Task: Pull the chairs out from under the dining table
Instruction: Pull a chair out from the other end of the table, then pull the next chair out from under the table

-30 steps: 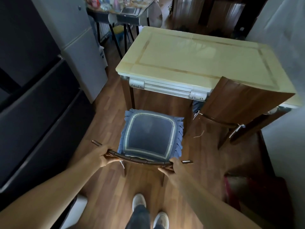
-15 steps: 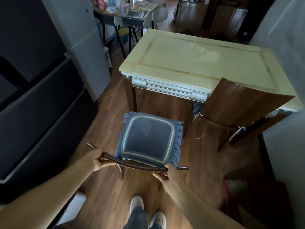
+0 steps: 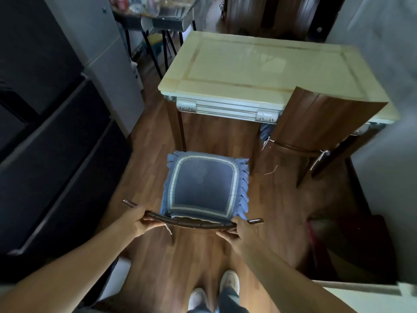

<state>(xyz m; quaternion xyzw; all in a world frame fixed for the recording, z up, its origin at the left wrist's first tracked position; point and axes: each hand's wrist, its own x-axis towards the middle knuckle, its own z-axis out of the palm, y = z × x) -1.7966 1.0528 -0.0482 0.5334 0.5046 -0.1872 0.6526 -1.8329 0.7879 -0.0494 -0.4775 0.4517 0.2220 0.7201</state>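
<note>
Both arms reach forward and down, forearms converging on the curved top rail (image 3: 191,223) of the near chair. Left hand (image 3: 137,220) wraps the rail near its left end, fingers curled under, thumb on top. Right hand (image 3: 237,229) clasps the rail near its right end, fingers closed around it. The chair's blue seat cushion (image 3: 204,185) sits fully clear of the dining table (image 3: 259,68), on the wood floor (image 3: 282,211). Second chair (image 3: 320,118) stands at the table's right corner, backrest against the edge, seat tucked under.
</note>
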